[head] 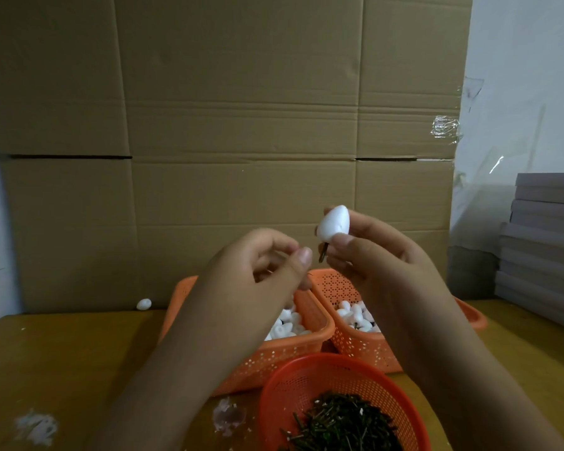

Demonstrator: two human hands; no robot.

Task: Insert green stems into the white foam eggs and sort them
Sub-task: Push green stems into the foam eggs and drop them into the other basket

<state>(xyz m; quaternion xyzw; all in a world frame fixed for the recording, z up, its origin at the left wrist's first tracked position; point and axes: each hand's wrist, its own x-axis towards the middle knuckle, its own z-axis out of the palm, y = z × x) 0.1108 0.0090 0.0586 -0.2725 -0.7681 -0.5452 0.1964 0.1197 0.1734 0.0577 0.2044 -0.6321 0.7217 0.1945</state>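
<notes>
Midair: small white foam egg (333, 226) pinched in right hand (365, 255), dark green stem (321, 256) half-seated; left hand (267, 265) loosely curled, holding nothing visible. Skewed push risks snapping stem.

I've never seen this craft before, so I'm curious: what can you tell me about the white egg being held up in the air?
The foam egg is small, smooth, matte white and egg-shaped, and looks like light foam. It is held up in front of the cardboard wall, above the orange baskets, with its narrower end tilted up. The right hand pinches it between fingers and thumb. A short dark green stem sticks out of its lower end, pointing down. The left hand is close beside that stem; whether it touches it is unclear.
</notes>
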